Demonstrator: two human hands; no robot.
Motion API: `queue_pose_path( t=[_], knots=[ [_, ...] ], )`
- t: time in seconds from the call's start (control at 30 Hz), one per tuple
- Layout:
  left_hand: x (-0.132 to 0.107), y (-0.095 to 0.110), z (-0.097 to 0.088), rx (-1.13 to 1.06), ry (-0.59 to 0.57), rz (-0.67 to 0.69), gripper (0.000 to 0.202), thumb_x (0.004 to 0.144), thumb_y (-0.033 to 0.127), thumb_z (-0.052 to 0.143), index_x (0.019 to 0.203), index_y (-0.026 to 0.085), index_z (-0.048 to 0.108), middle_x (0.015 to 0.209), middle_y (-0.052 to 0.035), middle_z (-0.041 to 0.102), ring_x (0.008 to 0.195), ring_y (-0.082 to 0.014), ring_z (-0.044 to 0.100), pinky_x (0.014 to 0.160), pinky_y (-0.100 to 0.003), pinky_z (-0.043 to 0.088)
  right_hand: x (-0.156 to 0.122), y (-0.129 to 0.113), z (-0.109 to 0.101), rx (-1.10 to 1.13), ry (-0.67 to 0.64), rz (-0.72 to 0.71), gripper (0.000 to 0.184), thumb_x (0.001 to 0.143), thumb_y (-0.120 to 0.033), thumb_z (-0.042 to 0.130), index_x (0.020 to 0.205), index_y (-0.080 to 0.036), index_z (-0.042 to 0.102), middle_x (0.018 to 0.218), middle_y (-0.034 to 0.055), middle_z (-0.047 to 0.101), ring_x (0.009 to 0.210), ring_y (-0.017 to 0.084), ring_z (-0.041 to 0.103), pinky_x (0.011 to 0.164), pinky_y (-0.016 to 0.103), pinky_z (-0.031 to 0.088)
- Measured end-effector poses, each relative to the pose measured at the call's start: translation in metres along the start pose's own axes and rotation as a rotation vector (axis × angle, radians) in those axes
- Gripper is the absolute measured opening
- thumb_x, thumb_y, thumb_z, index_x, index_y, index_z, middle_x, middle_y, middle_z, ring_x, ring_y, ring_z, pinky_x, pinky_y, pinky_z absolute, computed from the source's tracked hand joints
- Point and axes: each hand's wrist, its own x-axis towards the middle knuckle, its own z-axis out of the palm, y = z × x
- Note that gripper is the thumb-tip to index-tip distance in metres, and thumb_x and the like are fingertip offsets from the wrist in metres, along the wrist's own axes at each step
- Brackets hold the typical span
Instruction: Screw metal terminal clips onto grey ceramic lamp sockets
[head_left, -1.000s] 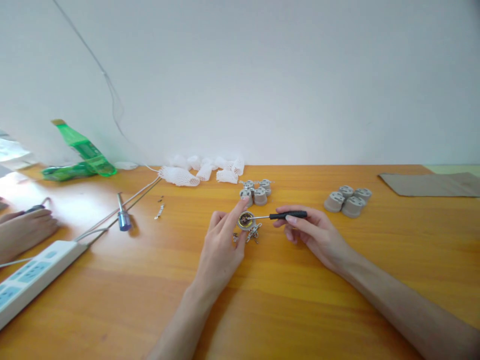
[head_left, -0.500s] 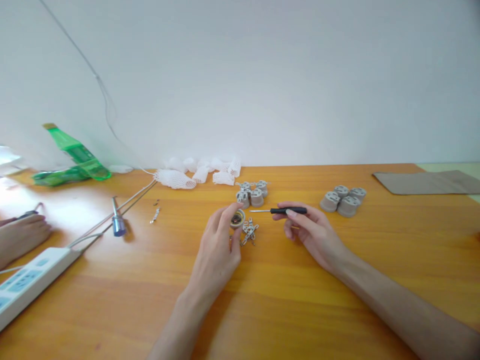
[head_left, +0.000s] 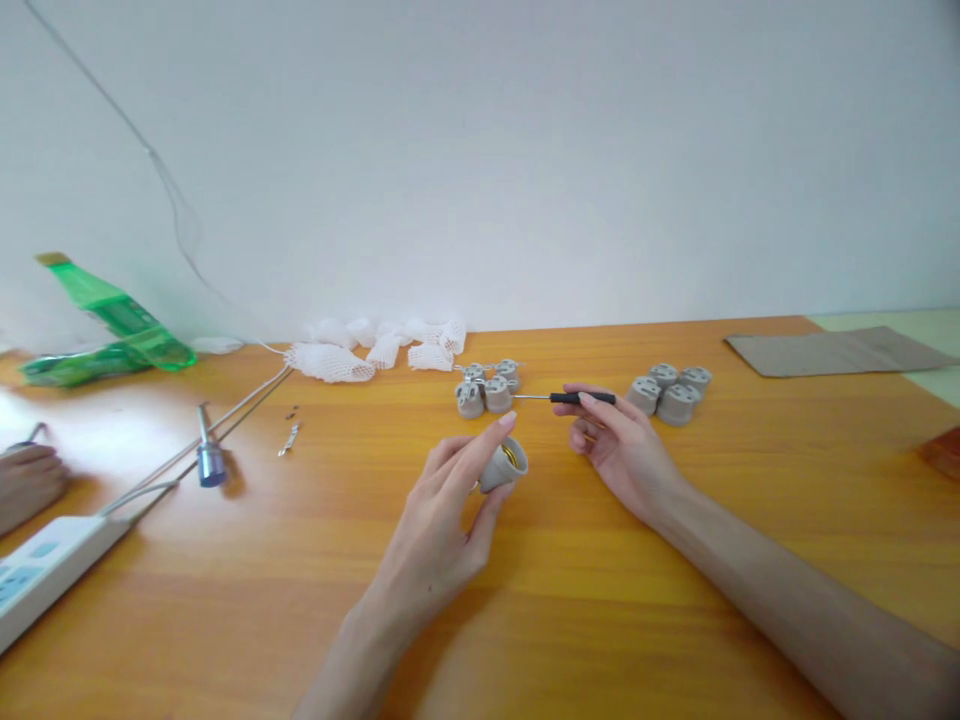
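As left hand holds socket, (screwdriver nearby)

Ceramic lamp socket now tipped on its side in the left hand, brass-lined opening turned up and right, small screwdriver in the right hand drawn away, its tip no longer in the socket but well apart from it, whole tabletop view shifted left

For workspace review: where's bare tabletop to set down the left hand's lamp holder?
Bare wood lies between the power strip and left hand, and below the right hand. Crowded behind the hands, by the grey lamp holders.
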Motion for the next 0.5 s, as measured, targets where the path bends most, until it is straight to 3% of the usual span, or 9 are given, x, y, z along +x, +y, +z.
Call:
queue_pose_path(
  t=[0.17, 0.5],
  knots=[
    [-0.0029, 0.001, 0.0095, -0.005, -0.165, 0.035, 0.065, 0.096, 0.011, 0.056, 0.153, 0.035, 0.036, 0.136, -0.0021, 0.065, 0.12, -0.0163, 0.06, 0.107, -0.033, 0.048, 0.0019, 0.001, -0.0005, 0.017, -0.01, -0.008, 0.021, 0.083, -0.03, 0.078, 0.101, -0.019, 0.077, 0.093, 0.0095, 0.079, 0.059, 0.009, 0.056, 0.055, 0.023, 0.041],
    [-0.0031, 0.0024, 0.0072, -0.037, -0.013, 0.036, 0.055, 0.091, 0.01, 0.065, 0.139, 0.032, 0.051, 0.128, -0.0015, 0.071, 0.118, -0.0158, 0.067, 0.109, -0.031, 0.05, 0.0028, -0.0006, 0.0015, 0.031, -0.009, 0.017, 0.024, 0.081, -0.033, 0.08, 0.1, -0.019, 0.078, 0.091, 0.0088, 0.079, 0.057, 0.009, 0.056, 0.055, 0.023, 0.042]
  ],
)
